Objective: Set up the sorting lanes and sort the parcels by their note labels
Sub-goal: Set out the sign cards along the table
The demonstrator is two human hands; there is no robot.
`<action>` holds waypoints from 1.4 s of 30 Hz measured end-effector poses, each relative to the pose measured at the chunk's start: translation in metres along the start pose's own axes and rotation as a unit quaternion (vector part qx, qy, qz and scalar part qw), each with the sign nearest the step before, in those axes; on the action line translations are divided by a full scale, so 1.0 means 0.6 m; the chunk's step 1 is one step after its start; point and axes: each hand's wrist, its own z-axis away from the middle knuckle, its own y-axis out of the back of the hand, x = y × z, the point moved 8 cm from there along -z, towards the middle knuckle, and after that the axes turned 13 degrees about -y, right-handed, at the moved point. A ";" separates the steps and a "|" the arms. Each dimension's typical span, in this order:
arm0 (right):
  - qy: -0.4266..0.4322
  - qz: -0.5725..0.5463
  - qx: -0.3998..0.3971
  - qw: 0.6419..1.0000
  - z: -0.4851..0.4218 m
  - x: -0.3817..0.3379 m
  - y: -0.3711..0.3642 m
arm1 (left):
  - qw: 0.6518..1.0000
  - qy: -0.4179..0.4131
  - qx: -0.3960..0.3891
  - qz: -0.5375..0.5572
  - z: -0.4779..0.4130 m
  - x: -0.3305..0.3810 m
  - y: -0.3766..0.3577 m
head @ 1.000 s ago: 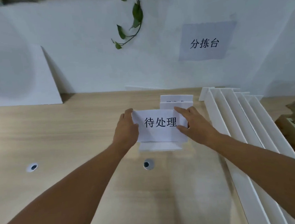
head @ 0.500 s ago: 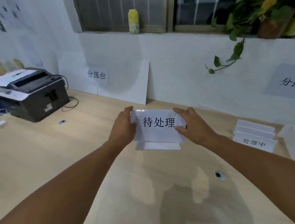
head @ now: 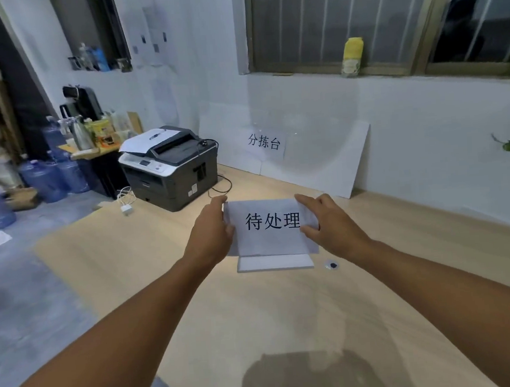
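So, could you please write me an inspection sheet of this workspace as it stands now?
Surface: light wooden table, one small dark round insert in it.
Job's things: white sign reading 待处理, upright, its white foot low over the table; contact cannot be told. No parcels seen.
Clutter: printer on the far left corner; white board leaning on the wall, with a 分拣台 note.
Grippers: left hand grips the sign's left edge; right hand pinches its right edge.
Cables: black cable beside the printer; white charger by the table's edge.
Surroundings: water jugs on the floor, yellow bottle on the windowsill.
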 end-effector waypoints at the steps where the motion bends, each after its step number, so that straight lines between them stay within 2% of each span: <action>1: 0.000 -0.001 -0.003 1.000 -0.016 -0.020 -0.021 | 1.000 0.002 0.004 -0.001 -0.008 -0.030 0.013; 7: -0.021 0.006 -0.001 1.000 -0.134 -0.083 -0.141 | 1.000 0.015 0.007 0.009 -0.094 -0.199 0.016; 18: -0.091 0.027 0.025 0.995 -0.388 -0.070 -0.346 | 0.999 -0.008 -0.032 0.011 -0.328 -0.460 -0.103; 25: -0.168 0.047 0.085 0.981 -0.504 -0.022 -0.396 | 0.995 -0.054 -0.078 0.043 -0.482 -0.540 -0.229; 32: -0.278 0.042 0.127 0.951 -0.613 0.081 -0.434 | 0.975 -0.126 -0.158 0.092 -0.631 -0.581 -0.401; 42: -0.305 0.051 0.121 0.943 -0.762 0.219 -0.543 | 0.965 -0.113 -0.206 0.116 -0.727 -0.683 -0.597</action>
